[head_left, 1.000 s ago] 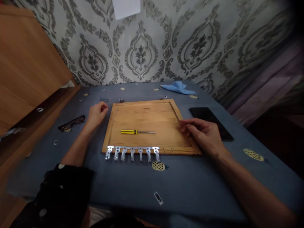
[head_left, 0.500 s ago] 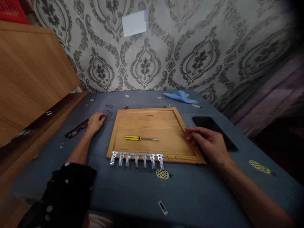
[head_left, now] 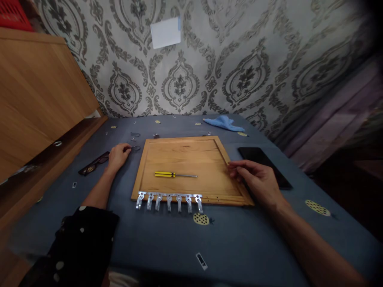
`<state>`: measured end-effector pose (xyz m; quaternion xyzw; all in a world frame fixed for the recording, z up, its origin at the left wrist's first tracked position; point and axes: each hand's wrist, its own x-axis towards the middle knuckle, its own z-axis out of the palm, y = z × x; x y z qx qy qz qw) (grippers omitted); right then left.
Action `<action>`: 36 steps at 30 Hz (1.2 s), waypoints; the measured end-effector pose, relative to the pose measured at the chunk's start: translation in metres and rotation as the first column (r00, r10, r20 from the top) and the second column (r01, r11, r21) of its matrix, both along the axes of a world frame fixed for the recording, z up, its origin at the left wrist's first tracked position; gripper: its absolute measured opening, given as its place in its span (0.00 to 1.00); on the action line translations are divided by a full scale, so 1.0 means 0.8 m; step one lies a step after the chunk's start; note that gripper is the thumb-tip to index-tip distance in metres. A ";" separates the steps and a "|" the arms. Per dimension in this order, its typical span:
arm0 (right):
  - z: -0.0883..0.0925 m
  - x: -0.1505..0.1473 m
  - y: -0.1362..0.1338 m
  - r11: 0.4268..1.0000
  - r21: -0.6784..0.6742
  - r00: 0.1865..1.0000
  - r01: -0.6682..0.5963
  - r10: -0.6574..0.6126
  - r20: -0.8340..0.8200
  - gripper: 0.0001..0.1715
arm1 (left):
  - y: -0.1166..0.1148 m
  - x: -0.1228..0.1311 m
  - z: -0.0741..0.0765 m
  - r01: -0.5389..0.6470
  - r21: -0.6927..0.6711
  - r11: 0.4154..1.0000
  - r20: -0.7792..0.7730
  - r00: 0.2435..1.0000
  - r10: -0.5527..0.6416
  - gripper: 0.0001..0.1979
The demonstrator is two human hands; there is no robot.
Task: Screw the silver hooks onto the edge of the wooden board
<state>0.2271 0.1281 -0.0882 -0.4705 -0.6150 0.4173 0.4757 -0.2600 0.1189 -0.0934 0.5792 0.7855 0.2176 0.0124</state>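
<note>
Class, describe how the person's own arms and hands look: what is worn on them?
The left arm wears a black sleeve with pale round dots, ending well short of the wrist. The right arm shows no sleeve in view. The left hand and right hand are both without gloves.

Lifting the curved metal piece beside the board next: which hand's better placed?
Left, probably: the left hand is at the metal piece, while the right hand is across the board, at its right edge.
</note>
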 end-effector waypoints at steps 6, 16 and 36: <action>0.003 -0.002 -0.003 1.000 0.009 1.000 -0.012 0.012 -0.005 0.16 | 0.010 -0.011 0.001 0.030 0.087 0.996 0.204 0.978 -0.047 0.19; -0.005 -0.009 -0.008 0.995 0.094 0.996 -0.031 0.023 0.081 0.18 | 0.017 0.047 0.012 0.283 0.113 0.953 0.540 0.787 -0.298 0.16; 0.006 -0.060 -0.060 0.903 0.237 0.914 -0.359 0.288 0.285 0.14 | -0.028 0.178 0.058 0.686 0.070 0.724 0.714 0.472 -0.517 0.16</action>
